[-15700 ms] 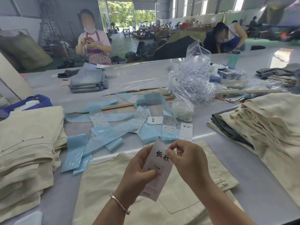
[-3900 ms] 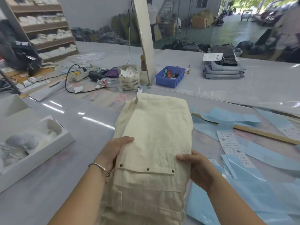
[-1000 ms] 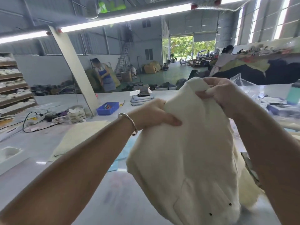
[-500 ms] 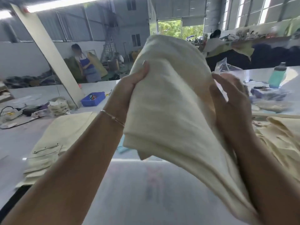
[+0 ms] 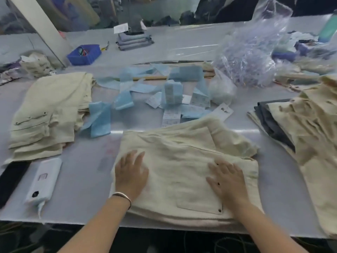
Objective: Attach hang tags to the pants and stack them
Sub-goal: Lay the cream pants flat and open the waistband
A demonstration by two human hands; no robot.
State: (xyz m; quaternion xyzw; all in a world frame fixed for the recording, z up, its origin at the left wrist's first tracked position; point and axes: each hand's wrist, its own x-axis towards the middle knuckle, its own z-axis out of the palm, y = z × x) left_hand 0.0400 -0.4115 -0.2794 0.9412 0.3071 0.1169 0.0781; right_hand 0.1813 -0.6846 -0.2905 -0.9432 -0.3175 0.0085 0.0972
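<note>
1. Head view shows my left hand point(image 5: 131, 175) lying flat on the cream pants point(image 5: 184, 172) with its fingers spread out straight
2. My right hand point(image 5: 227, 180) lies flat on the same pants too, fingers straight and wide, holding nothing
3. I see the pants lying on the grey surface point(image 5: 87, 181) right at its near edge, with a back pocket showing beside my right hand
4. A stack of folded cream pants point(image 5: 47, 115) sits to the left, well apart from my hands
5. A messy pile of cream pants point(image 5: 313, 128) sits to the right, with a dark grey cloth point(image 5: 273, 121) under it
6. Blue paper strips point(image 5: 99, 118) and small white tags are spread out behind the pants
7. One white hang tag point(image 5: 225, 111) with dark writing lies just past the far edge of the pants
8. A white device point(image 5: 43, 181) lies near the left stack, close to the near edge
9. A clear plastic bag point(image 5: 249, 57) stands farther back on the right
10. A blue basket point(image 5: 84, 54) sits far back on the left, and near it is a small stack of grey folded clothes point(image 5: 134, 42)
</note>
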